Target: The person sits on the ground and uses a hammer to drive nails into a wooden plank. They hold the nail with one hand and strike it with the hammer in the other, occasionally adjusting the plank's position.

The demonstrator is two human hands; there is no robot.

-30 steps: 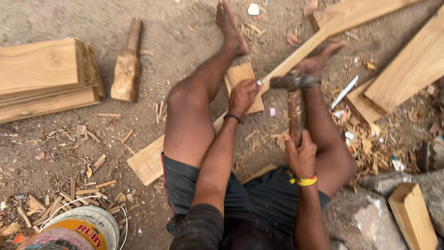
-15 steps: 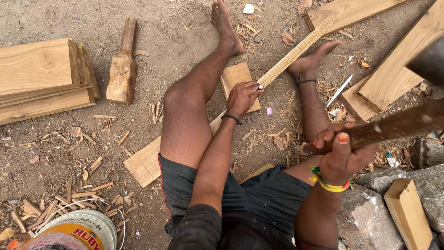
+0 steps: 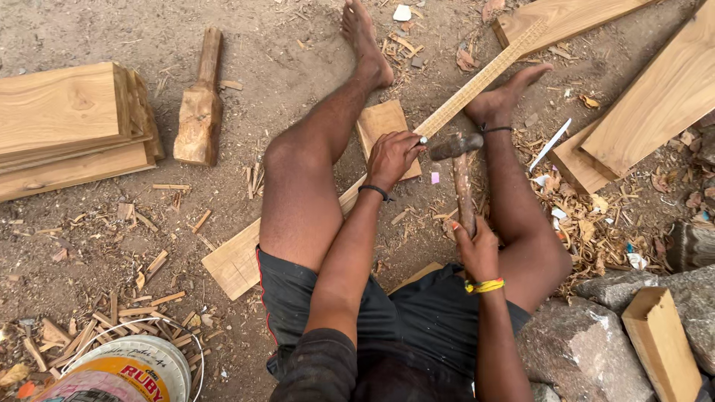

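Hammer point(image 3: 459, 160) in right hand point(image 3: 477, 249); paint bucket point(image 3: 130, 370), contents unseen.

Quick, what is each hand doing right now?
Left hand: closed, pinching a small metal tool against the long wood strip.
Right hand: closed around the handle of a hammer.

This is an open-air carpentry yard, worked on bare ground point(image 3: 283, 67). Sawn boards point(image 3: 63, 123) lie stacked on the dirt at the left, with more planks point(image 3: 655, 97) at the right. Wood chips point(image 3: 126, 313) and shavings point(image 3: 588, 223) litter the earth all round. A rough wooden mallet point(image 3: 197, 112) lies near the stack, and a hammer point(image 3: 458, 171) is in use over a long strip point(image 3: 477, 85) of wood. Rocks point(image 3: 588, 342) and a paint bucket point(image 3: 126, 372) sit at the edges.
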